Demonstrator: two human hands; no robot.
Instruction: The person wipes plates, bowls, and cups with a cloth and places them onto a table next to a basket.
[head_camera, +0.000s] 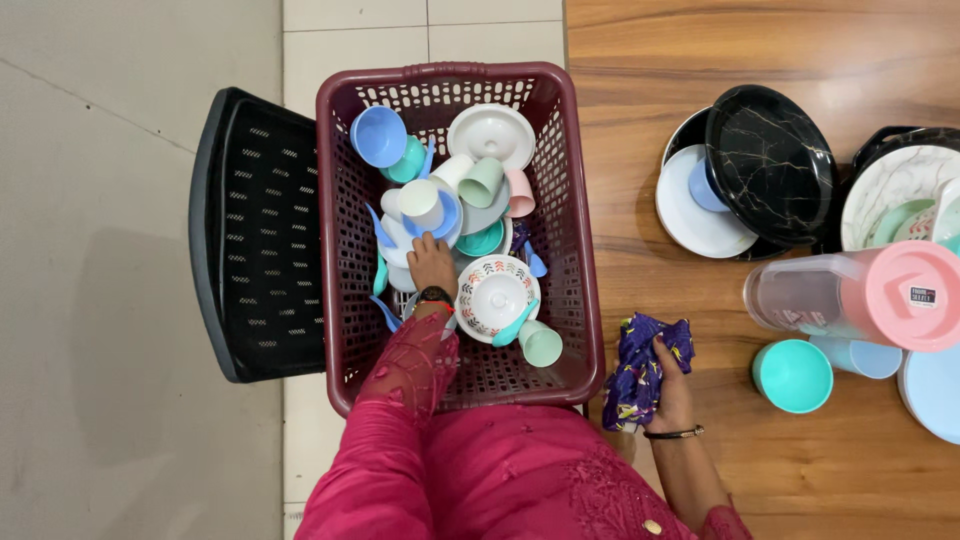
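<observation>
My left hand (431, 263) reaches down into a maroon plastic basket (578, 250) and rests on the pile of small dishes in it, fingers touching a white and blue cup or saucer (424, 203); whether it grips anything I cannot tell. Beside it lies a patterned white bowl (495, 297), with a green cup (541, 345) close by. My right hand (672, 385) holds a bunched purple patterned cloth (640, 365) over the wooden table's (700, 40) left edge.
The basket sits on a black mesh chair (255, 240) beside the table. On the table are a black marbled plate (770, 165) over a white plate (690, 215), a clear jug with pink lid (860, 295), a teal cup (792, 375) and more dishes at the right edge.
</observation>
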